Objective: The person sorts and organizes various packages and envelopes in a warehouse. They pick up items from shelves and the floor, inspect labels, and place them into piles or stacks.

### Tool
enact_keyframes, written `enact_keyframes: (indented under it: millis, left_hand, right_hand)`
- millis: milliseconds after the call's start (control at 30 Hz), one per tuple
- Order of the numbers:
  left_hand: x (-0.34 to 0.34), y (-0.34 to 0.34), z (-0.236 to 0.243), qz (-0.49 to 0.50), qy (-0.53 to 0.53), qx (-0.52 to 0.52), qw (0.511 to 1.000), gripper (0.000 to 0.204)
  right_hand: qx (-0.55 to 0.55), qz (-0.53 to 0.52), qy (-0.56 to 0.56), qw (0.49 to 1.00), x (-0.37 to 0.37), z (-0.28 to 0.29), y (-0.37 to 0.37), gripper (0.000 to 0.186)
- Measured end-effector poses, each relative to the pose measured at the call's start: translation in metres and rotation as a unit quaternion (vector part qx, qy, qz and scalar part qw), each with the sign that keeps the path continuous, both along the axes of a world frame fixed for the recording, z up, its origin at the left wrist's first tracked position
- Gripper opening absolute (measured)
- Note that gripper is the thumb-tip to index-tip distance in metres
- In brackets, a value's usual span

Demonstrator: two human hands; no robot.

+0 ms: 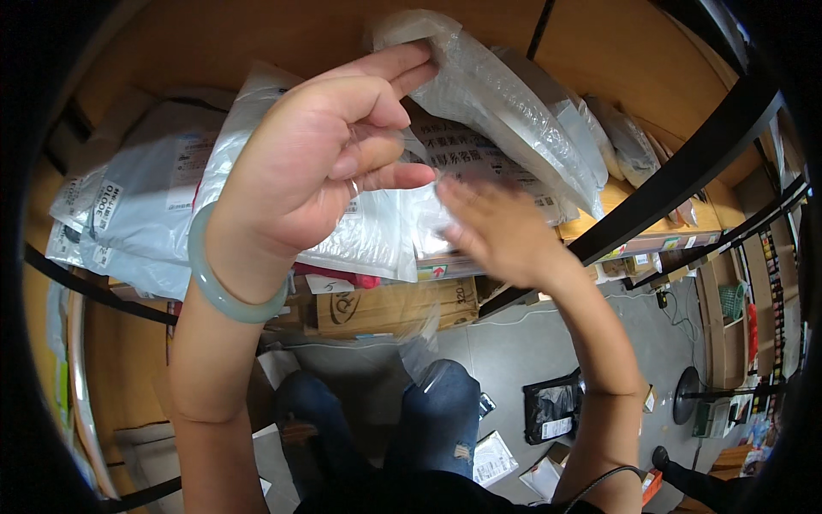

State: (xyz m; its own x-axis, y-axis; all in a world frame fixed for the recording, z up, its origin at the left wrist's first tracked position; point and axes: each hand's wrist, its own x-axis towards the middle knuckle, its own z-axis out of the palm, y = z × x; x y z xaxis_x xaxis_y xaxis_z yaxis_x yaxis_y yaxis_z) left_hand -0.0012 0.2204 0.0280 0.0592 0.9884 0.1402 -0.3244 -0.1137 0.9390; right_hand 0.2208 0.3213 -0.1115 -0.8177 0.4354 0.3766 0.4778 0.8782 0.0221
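Head view | left hand (pixel 330 154), pale green bangle (pixel 204 272) at wrist: some fingers curled, two fingertips at tilted translucent-wrapped parcel (pixel 501 98); grip cannot be told | right hand (pixel 505 230): blurred, hold cannot be told | parcel: raised over white parcel (pixel 372 236) | cardboard box (pixel 398 308): below

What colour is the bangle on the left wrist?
The bangle is pale, milky green; it shows in the head view.
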Motion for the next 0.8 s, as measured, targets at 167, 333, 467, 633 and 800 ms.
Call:
enact_keyframes:
  millis: [167,333,467,633,800]
  left_hand:
    - [0.003,-0.005,-0.002,0.005,-0.007,-0.005,1.0,0.064]
    - [0.005,-0.02,-0.015,0.065,0.114,-0.037,0.991,0.062]
    - [0.013,-0.053,-0.055,0.153,0.527,0.21,0.809,0.041]
    - [0.016,-0.093,-0.053,0.014,0.488,0.239,0.84,0.018]
    - [0.014,-0.105,-0.07,-0.046,0.224,0.145,0.963,0.027]
  right_hand:
    - [-0.028,0.009,0.018,0.999,-0.001,0.014,-0.009,0.056]
    - [-0.204,0.022,0.246,0.947,-0.001,0.025,-0.018,0.026]
    - [-0.527,0.028,0.303,0.793,0.012,0.085,-0.082,0.023]
    - [-0.187,0.168,0.274,0.928,-0.008,0.12,-0.124,0.035]
    - [-0.043,0.195,0.176,0.964,-0.027,0.111,-0.156,0.035]
